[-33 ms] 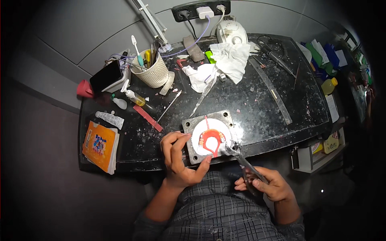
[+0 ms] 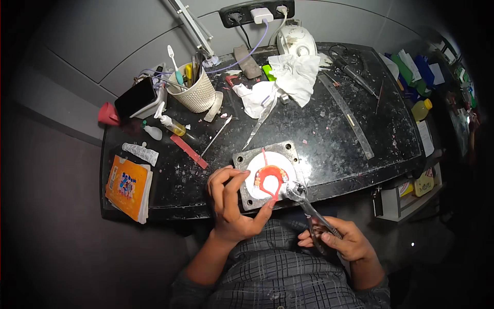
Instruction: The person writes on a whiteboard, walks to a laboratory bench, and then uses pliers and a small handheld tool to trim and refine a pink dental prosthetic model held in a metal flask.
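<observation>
Black table (image 2: 329, 152) beneath a grey wall (image 2: 103, 41): a dental piece and a plier-like tool at its front edge

Scraps and dust lie scattered over the dark top. Near the front edge sits a square metal plate (image 2: 248, 157) with holes at its corners, bearing a white disc (image 2: 252, 166). Set in the disc is a red arch (image 2: 270, 170) lined with tooth-like pieces (image 2: 257, 181).

At the plate's lower left, the left hand (image 2: 229, 206) rests with thumb and forefinger spread apart, the forefinger at the left side and the thumb at the lower edge, by the arch's red tail. The right hand (image 2: 346, 239) has its fingers closed around the handles of a metal plier-like tool (image 2: 312, 211); its head is at the plate's lower right corner, though glare makes it hard to say whether they touch.

Beyond the plate lie a slim knife-like tool (image 2: 261, 125) and crumpled white tissue (image 2: 298, 77). Leftward are a red strip (image 2: 189, 152), a woven cup (image 2: 198, 98) of tools and an orange book (image 2: 123, 190).
</observation>
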A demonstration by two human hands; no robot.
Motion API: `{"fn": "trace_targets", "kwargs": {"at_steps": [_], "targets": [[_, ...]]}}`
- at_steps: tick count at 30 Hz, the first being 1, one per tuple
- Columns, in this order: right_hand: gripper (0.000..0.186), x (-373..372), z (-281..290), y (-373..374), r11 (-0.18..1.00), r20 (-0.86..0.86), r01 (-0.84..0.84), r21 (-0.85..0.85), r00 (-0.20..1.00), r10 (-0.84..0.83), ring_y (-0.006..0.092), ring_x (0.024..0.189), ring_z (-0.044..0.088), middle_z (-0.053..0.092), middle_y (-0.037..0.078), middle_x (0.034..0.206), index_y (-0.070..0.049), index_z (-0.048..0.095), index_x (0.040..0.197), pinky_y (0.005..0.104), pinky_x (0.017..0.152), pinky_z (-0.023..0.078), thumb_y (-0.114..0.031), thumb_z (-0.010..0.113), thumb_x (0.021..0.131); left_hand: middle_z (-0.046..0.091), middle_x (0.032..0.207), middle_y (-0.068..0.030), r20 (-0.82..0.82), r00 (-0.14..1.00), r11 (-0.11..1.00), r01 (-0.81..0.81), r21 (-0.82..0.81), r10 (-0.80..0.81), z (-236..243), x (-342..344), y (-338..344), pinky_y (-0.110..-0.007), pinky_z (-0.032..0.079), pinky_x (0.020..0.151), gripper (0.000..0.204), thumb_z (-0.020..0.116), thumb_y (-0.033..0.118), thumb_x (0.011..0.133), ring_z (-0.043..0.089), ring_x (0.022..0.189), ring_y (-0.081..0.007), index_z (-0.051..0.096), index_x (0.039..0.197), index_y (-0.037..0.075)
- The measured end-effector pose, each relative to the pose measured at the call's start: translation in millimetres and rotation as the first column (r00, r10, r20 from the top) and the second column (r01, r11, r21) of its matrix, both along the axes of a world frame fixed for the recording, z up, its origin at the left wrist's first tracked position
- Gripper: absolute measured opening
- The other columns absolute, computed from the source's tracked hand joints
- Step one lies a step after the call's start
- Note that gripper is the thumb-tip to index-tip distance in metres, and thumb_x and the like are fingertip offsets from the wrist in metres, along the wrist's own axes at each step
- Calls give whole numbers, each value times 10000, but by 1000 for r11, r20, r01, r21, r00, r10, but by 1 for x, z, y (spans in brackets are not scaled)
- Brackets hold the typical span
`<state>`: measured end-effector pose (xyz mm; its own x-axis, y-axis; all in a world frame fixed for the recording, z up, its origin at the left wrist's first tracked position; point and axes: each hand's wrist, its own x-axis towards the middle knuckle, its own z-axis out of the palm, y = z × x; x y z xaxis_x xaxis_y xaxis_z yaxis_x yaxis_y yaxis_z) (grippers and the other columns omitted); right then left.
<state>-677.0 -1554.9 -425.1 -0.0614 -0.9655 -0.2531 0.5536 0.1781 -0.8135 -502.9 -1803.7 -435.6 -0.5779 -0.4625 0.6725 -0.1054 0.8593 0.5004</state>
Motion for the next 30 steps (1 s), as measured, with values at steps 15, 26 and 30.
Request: {"fn": "trace_targets", "kwargs": {"at_steps": [15, 26, 30], "targets": [[441, 22, 17, -8, 978, 264, 26, 206, 961, -81, 432, 1196, 693, 623, 349, 1337, 115, 401, 1503, 531, 1027, 602, -95, 468, 1120, 380, 1630, -280, 426, 903, 997, -72, 41, 48, 14, -22, 0, -666, 110, 1240, 1100, 835, 699, 749, 301, 1552, -467, 471, 1518, 2], [419, 28, 26, -11, 967, 196, 70, 244, 973, -120, 390, 1150, 717, 632, 325, 1328, 110, 433, 1477, 496, 991, 625, -110, 479, 1123, 464, 1493, -294, 485, 871, 997, 65, 39, -76, 24, -28, -13, -609, 220, 1203, 1152, 807, 746, 744, 415, 1413, -470, 465, 1510, -43], [418, 27, 26, -11, 969, 191, 77, 233, 974, -123, 387, 1140, 720, 636, 321, 1323, 111, 436, 1474, 496, 981, 629, -109, 483, 1121, 473, 1425, -291, 455, 890, 999, 23, 29, -34, 18, -28, -5, -597, 272, 1164, 1135, 783, 738, 779, 425, 1350, -466, 452, 1507, -67]]}}
